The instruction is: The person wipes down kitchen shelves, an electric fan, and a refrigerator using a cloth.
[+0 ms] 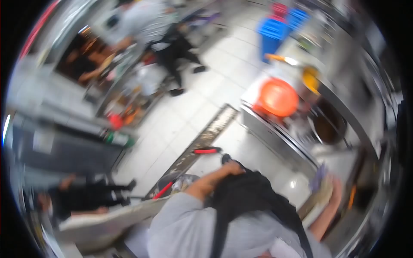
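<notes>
My left hand [233, 168] is against the front of my black apron [251, 193], its fingers blurred and partly lost against the dark cloth. On the right, my right hand [336, 189] grips a pale, yellowish cloth [325, 193] at the edge of a counter. A blurred purple item [317, 178] touches or lies just beyond that cloth. Past my left hand, a red and black handle-like item [206, 151] shows over the floor drain.
An orange basin [278, 97], a yellow-rimmed container [309, 81] and a large dark pot [329, 124] stand on the right counter. Blue bins [272, 34] are beyond. One person [148, 26] works at the upper left; another [92, 195] stands at the lower left.
</notes>
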The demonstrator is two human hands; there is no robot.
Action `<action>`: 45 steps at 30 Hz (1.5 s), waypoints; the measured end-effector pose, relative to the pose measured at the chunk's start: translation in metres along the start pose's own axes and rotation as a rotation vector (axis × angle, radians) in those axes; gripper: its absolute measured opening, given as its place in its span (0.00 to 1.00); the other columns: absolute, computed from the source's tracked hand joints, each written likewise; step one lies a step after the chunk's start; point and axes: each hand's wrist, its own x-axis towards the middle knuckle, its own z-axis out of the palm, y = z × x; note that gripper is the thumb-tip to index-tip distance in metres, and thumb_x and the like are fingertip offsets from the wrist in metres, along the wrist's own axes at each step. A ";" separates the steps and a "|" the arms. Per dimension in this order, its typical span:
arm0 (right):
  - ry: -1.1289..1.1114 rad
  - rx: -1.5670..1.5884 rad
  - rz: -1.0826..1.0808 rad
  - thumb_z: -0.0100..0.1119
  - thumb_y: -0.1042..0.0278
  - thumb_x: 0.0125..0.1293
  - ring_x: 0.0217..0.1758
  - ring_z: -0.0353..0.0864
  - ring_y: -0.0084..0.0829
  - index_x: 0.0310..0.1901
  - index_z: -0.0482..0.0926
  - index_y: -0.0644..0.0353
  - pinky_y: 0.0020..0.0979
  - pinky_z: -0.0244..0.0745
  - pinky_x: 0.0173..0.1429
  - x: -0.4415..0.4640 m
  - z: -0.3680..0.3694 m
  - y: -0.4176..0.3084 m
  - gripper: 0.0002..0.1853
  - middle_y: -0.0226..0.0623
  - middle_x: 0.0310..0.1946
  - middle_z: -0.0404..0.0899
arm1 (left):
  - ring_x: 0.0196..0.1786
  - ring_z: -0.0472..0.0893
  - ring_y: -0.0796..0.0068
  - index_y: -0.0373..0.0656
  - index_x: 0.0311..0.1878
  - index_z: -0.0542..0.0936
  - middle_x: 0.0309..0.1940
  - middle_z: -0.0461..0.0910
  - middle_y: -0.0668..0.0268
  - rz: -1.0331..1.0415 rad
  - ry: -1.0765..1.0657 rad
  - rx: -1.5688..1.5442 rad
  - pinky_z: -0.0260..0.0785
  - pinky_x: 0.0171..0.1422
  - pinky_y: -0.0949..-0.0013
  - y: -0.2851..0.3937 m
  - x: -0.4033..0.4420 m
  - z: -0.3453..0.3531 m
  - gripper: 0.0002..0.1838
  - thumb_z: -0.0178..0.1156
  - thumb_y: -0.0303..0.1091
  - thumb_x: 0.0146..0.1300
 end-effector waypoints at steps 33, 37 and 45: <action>-0.687 -0.768 -0.444 0.71 0.60 0.65 0.50 0.87 0.37 0.53 0.87 0.54 0.34 0.79 0.56 0.181 0.638 0.070 0.17 0.45 0.47 0.86 | 0.82 0.55 0.48 0.42 0.82 0.49 0.80 0.54 0.43 0.944 0.922 -2.580 0.42 0.83 0.35 -0.293 -0.173 -0.317 0.66 0.38 0.90 0.56; -1.007 -0.732 -1.005 0.73 0.67 0.57 0.57 0.82 0.54 0.56 0.86 0.53 0.43 0.77 0.63 0.160 0.677 0.118 0.22 0.52 0.49 0.84 | 0.81 0.57 0.47 0.40 0.82 0.49 0.79 0.55 0.43 0.771 0.966 -2.492 0.42 0.84 0.37 -0.281 -0.137 -0.323 0.66 0.39 0.89 0.57; -0.742 -1.266 -0.442 0.64 0.57 0.59 0.52 0.86 0.52 0.56 0.87 0.51 0.43 0.79 0.61 0.268 0.560 0.165 0.23 0.50 0.48 0.85 | 0.72 0.69 0.51 0.37 0.75 0.62 0.72 0.67 0.44 0.196 1.415 -2.267 0.57 0.78 0.45 -0.348 -0.190 -0.250 0.44 0.45 0.69 0.73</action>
